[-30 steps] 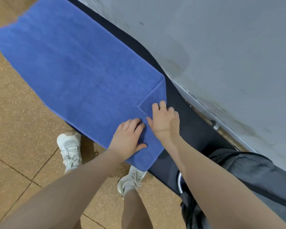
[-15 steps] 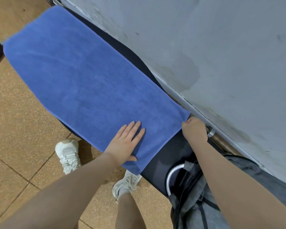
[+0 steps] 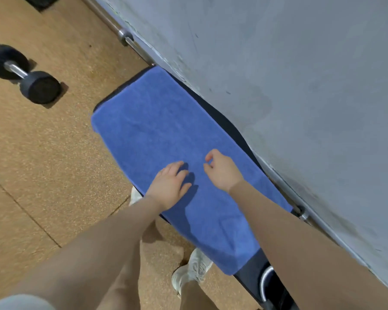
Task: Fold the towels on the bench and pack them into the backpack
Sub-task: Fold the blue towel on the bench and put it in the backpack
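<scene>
Blue towel (image 3: 166,135) is now lying flat along the table (image 3: 253,262), corner fold gone. Both hands have shifted to mid-towel: left hand (image 3: 169,183) is pressing with fingers straight, right hand (image 3: 221,170) is hovering, loosely curled, holding nothing. Backpack is out of view; folding is just starting.

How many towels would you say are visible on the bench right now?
1: a blue towel spread along the bench, under both hands. Others may lie outside the view.
</scene>
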Demonstrator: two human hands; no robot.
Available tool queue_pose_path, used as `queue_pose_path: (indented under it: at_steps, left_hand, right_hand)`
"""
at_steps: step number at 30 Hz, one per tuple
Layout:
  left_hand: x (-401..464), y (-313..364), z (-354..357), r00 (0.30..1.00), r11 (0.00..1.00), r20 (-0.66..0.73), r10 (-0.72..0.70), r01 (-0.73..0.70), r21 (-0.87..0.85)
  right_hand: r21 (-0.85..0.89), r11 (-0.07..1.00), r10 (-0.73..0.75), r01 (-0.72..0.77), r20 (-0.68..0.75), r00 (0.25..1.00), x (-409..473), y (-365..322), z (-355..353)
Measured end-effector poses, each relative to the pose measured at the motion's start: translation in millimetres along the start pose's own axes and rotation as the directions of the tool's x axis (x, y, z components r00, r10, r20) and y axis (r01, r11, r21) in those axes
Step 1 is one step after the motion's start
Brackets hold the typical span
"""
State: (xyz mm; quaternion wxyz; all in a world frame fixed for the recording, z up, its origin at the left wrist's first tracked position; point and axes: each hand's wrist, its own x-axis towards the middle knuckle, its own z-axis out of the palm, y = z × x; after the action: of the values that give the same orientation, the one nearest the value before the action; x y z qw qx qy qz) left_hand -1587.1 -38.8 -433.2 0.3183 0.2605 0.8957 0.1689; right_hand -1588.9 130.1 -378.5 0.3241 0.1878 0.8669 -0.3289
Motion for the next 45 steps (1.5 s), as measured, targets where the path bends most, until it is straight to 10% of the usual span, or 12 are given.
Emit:
queue_pose_path:
  at_steps: [12,21,30,37,45]
  left_hand:
    - [63.9,-202.3,-134.5,0.92,0.937,-0.195,-0.339,0.312,-0.156]
    - [69.7,-248.8,-130.2,0.828,0.714,0.044,-0.559,0.508,-0.483]
    - [59.0,-265.9,-136.8,0.838,0.474,0.298,-0.457,0.513,-0.716]
    - [47.8,-256.5,-152.5,0.872,0.531,0.235,-0.428,0.454,-0.715]
    - [18.8,-196.6,-174.1,0.931,0.795,0.116,-0.346,0.356,-0.491]
  right_hand:
    - [-0.301,0.949,-0.119,0.09,-0.082,0.989,193.6,-157.3,-6.9]
    - [-0.433,0.88,-0.27,0.195,-0.12,0.955,253.4,-192.9,0.4]
    - [-0.337,0.935,-0.001,-0.108,-0.307,0.952,265.6,-198.5,-2.7]
    - [-0.136,0.99,-0.035,-0.023,-0.409,0.912,240.5,-206.8,-12.7]
    - [-0.422,0.905,-0.108,-0.052,-0.347,0.932,141.3,-175.6,-73.6]
